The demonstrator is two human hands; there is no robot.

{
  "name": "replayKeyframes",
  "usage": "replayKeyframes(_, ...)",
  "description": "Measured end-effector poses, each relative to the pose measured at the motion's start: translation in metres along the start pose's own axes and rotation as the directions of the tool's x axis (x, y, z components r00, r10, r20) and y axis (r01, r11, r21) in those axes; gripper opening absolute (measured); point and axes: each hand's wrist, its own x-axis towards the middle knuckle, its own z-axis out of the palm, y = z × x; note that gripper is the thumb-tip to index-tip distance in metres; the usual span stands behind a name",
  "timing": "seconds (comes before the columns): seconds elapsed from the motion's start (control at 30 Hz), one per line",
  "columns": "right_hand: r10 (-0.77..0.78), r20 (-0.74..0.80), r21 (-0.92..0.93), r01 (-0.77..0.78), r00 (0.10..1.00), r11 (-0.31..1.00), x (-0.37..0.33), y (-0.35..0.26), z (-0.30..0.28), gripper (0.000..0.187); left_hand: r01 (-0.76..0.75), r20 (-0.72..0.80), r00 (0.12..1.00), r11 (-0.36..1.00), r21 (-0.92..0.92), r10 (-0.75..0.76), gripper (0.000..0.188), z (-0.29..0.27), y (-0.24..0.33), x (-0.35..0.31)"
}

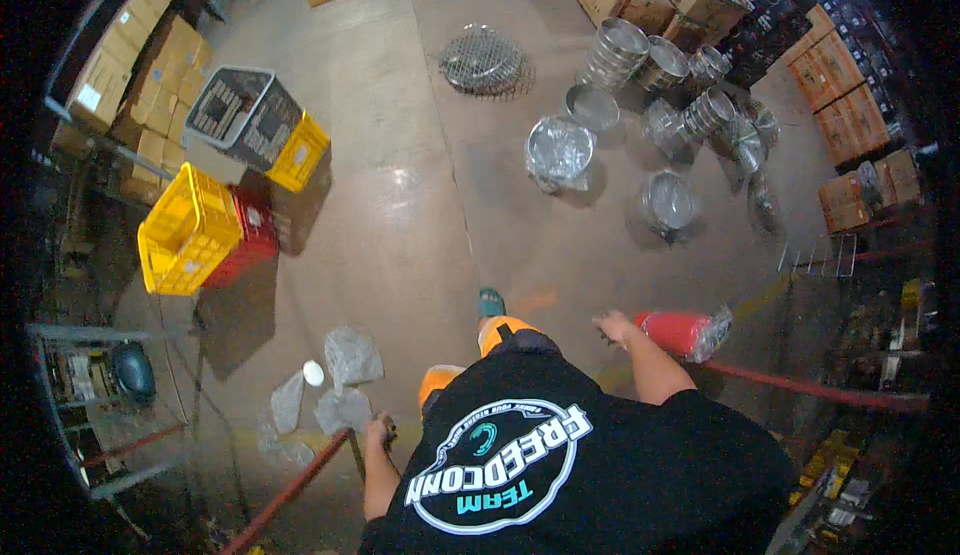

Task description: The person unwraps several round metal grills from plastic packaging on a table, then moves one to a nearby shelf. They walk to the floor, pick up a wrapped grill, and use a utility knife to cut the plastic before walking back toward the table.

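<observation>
My right hand [614, 328] hangs out in front of me over the floor, fingers apart and nothing visible in them. Beside its wrist is a red cylinder-shaped thing [672, 334] partly wrapped in clear plastic; whether it lies on the floor or higher, I cannot tell. Low by my side, my left hand [379, 432] appears close to the end of a red metal bar [310, 477]. Its fingers are too small and blurred to read. Clear plastic bags [352, 357] and a small white round thing [313, 373] lie on the floor beyond that hand.
On the left stand a yellow crate [192, 230], a red crate [247, 235] and a grey crate [240, 115]. Round metal pans [670, 203], some stacked and plastic-wrapped, spread over the right. Farther ahead lies a wire grid [482, 59]. Cardboard boxes [625, 0] and shelves line the sides.
</observation>
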Motion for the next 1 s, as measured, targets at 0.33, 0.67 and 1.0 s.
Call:
replayKeyframes(0.33, -0.333, -0.241, 0.168, 0.377, 0.912, 0.911, 0.053, -0.345, -0.101, 0.053, 0.073, 0.071, 0.995, 0.995, -0.065, -0.069, 0.014, 0.026, 0.195, 0.068)
replayKeyframes(0.67, 0.205, -0.061, -0.205, -0.213, 0.977, 0.955, 0.093, -0.304, -0.035, 0.040, -0.052, 0.133, 0.989, 0.997, -0.064, 0.060, 0.021, -0.018, 0.531, 0.227)
replayKeyframes(1.0, 0.477, -0.127, 0.519, -0.351, 0.870, 0.779, 0.103, -0.486, -0.027, 0.061, -0.420, 0.097, 0.907, 0.890, 0.175, 0.409, 0.035, -0.009, 0.846, 0.307)
